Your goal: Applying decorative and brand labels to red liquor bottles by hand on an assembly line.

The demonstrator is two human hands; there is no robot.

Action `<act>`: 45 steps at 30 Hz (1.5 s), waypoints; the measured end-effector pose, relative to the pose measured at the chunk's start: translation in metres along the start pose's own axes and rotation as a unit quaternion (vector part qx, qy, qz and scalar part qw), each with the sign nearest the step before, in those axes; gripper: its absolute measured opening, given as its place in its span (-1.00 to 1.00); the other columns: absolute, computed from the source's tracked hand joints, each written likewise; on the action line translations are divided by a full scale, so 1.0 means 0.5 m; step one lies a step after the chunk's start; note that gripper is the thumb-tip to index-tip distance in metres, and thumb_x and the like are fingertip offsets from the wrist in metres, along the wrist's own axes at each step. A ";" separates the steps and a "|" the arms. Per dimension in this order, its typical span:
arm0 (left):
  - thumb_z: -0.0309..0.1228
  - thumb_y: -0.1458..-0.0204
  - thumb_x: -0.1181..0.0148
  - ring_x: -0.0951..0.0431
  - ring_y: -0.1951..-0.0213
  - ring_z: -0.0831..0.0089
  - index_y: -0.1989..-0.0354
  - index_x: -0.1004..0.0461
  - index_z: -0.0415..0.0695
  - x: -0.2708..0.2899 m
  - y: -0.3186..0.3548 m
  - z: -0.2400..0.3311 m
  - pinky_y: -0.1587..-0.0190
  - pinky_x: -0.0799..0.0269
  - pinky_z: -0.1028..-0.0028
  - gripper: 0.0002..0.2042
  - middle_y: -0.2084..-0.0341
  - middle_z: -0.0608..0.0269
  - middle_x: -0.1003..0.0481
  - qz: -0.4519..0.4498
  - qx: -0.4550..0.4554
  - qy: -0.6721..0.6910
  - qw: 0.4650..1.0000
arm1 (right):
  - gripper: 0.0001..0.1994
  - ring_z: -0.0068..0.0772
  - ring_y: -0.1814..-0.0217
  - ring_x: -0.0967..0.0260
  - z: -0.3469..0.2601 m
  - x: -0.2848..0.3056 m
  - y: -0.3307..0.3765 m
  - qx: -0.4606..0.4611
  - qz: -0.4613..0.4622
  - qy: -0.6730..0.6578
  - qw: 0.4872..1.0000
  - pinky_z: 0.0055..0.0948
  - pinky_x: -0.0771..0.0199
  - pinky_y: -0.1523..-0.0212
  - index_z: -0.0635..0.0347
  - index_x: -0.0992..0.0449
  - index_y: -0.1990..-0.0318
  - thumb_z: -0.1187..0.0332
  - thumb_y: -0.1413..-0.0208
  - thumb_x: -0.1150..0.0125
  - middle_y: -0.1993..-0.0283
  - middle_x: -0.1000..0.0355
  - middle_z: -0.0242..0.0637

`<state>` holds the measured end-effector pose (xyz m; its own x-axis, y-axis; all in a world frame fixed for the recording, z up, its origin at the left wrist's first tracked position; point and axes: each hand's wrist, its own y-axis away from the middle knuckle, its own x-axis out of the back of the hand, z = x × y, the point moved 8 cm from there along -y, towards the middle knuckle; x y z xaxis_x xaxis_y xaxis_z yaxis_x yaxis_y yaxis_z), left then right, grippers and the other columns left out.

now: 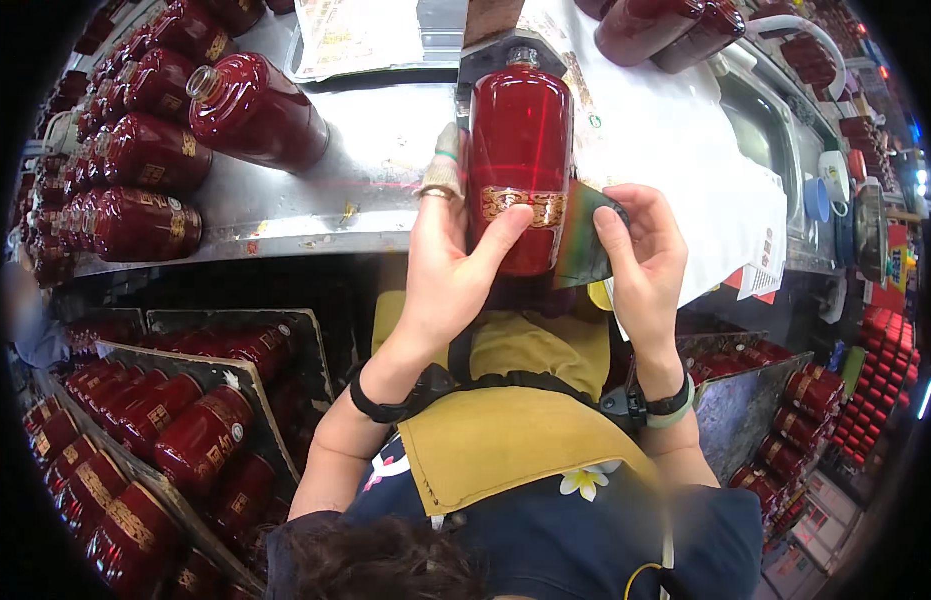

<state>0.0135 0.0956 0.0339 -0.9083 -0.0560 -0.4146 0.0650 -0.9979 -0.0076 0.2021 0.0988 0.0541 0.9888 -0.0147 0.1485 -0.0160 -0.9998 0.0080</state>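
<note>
A red glass bottle (523, 130) with a clear neck lies on the bench edge in front of me, its base toward me. Around its lower part runs an ornate gold label (526, 206). My left hand (451, 250) grips the bottle's left side, thumb pressed on the label; a cloth cover and a ring are on one finger. In my right hand (648, 250) a dark, thin sheet (589, 240) with a green and orange sheen is pinched between thumb and fingers. That sheet reaches against the bottle's lower right side; its exact kind I cannot tell.
Another red bottle (258, 112) stands on the metal bench (361, 150) to the left, beside rows of similar ones. White paper (676, 150) covers the right side, next to a metal basin (761, 120). Crates of red bottles (201, 430) flank me below the bench.
</note>
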 end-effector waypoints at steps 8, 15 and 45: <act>-0.59 -0.25 -0.21 -0.45 -0.22 0.37 -0.40 -0.11 -0.36 -0.003 -0.001 -0.012 -0.28 -0.39 0.35 -0.42 -0.22 0.05 -0.39 0.001 0.002 0.000 1.000 | -0.80 -0.62 0.06 -0.47 0.013 -0.008 -0.003 0.000 -0.008 -0.009 1.000 -0.60 -0.46 0.00 0.34 -0.46 -0.02 0.54 -0.29 -0.25 0.10 -0.51 -0.32; -0.57 -0.28 -0.19 -0.39 -0.28 0.35 -0.45 -0.04 -0.37 -0.001 -0.004 -0.010 -0.33 -0.33 0.34 -0.37 -0.29 0.02 -0.32 0.000 0.022 0.013 1.000 | -0.81 -0.61 0.06 -0.47 0.007 -0.009 -0.004 -0.004 -0.007 -0.007 1.000 -0.59 -0.46 0.00 0.32 -0.46 0.00 0.53 -0.28 -0.26 0.11 -0.51 -0.33; -0.59 -0.26 -0.18 -0.26 -0.41 0.25 -0.53 0.15 -0.38 0.009 -0.009 -0.022 -0.42 -0.21 0.28 -0.24 -0.41 -0.06 -0.17 -0.050 0.050 -0.040 0.997 | -0.82 -0.66 0.14 -0.45 0.007 -0.011 -0.001 0.009 -0.005 -0.010 1.000 -0.61 -0.44 0.07 0.32 -0.49 0.03 0.54 -0.25 -0.30 0.16 -0.53 -0.35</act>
<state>0.0138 0.1000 0.0224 -0.9382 0.0451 -0.3431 -0.0648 -0.9968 0.0463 0.1973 0.0991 0.0500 0.9917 -0.0052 0.1282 -0.0041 -1.0000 -0.0088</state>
